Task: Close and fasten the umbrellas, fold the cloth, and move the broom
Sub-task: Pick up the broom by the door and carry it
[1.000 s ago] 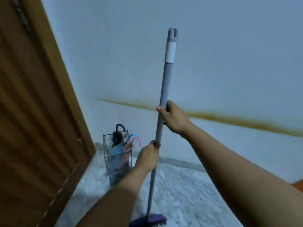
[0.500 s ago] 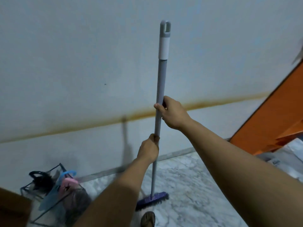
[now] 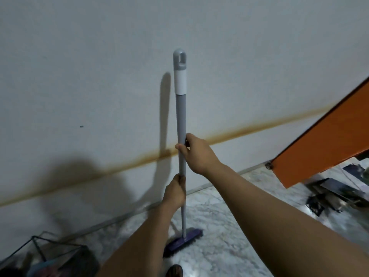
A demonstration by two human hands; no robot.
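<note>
Arms reach out from us, bare and slanting up toward the middle of the view. Low at our feet, a wire rack (image 3: 40, 250) sits at the lower left corner holding dim bundles, too blurred for us to name. Just beyond it the broom (image 3: 180, 148) stands nearly upright, its flat purple head (image 3: 184, 239) down at the marble floor (image 3: 229, 226), though we cannot tell whether the bristles touch it. We hold the pole with both hands stacked, probably so the long shaft stays steady while we carry it: our left hand (image 3: 174, 193) is wrapped round the lower part, our right hand (image 3: 194, 151) wrapped round it higher up, fingers curled to the front. The pole is a slim grey tube, smooth, with a white sleeve and a rounded grey cap pierced by a hanging slot at the top. To the right, an orange panel (image 3: 323, 140) juts in at an angle, with dark clutter on the floor beneath it, blurred. Farthest off, the pale wall (image 3: 99, 56) shows a fine grainy texture, a rusty brown stain line across it, and the pole's shadow just left of the shaft, so we judge the broom is near the wall
</note>
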